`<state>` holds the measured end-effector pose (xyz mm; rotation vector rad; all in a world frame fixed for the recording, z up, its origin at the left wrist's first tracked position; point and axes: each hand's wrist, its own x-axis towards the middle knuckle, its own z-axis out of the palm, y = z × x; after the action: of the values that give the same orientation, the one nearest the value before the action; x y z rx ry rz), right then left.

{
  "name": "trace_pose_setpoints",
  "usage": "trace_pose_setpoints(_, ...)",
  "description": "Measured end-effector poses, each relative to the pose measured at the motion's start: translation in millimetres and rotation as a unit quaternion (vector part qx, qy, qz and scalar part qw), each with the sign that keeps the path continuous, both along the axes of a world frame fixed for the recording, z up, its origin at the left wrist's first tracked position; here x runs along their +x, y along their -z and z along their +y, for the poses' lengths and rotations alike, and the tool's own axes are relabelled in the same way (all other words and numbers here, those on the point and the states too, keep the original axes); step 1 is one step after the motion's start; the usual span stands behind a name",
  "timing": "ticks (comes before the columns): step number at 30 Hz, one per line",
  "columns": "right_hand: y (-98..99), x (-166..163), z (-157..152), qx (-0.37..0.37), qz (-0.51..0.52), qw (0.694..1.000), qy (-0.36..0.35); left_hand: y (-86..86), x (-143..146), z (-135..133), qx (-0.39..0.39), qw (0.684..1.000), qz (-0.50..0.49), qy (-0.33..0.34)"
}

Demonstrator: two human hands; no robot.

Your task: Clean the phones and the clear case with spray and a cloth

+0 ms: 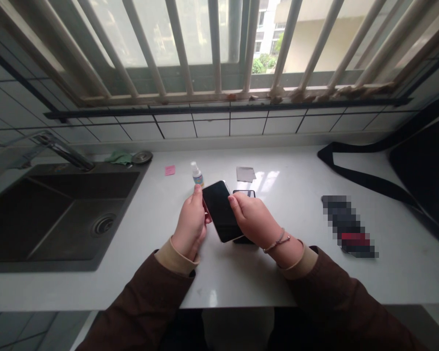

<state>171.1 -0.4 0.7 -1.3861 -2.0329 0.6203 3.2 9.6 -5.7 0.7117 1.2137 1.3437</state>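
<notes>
Between my two hands I hold a smartphone (pixel 220 210) with a dark screen, tilted above the white counter (pixel 139 287). My left hand (pixel 192 222) grips its left edge, thumb up along the side. On the right edge, my right hand (pixel 254 214) is closed with its thumb near the screen; its other fingers are hidden. A second dark phone-like slab (pixel 246 241) lies on the counter, partly covered by the held phone and my right hand. Just behind my left thumb stands a small white-capped spray bottle (pixel 196 173).
A pink sticky note (pixel 170 170) and a grey square cloth or sheet (pixel 245 174) lie farther back. The dark sink (pixel 76 234) with its faucet (pixel 66 151) is at left. A blurred-out dark object (pixel 346 224) and a black bag (pixel 424 161) with its strap occupy the right.
</notes>
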Motion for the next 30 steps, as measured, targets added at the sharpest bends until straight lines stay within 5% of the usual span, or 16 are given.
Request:
trace_pose_setpoints(19,-3.8,-7,-10,0.087,-0.11,0.99,0.024,-2.7,-2,-2,-0.013,1.0,-0.015,-0.012)
trace_pose_setpoints(26,-1.2,-2,-8,0.062,0.0,0.998,0.015,-4.7,3,-6,0.122,0.991,0.052,-0.02)
trace_pose_setpoints(30,-1.8,-1,-7,-0.025,0.119,0.992,-0.026,-6.5,-1,-11,0.122,0.98,0.151,-0.043)
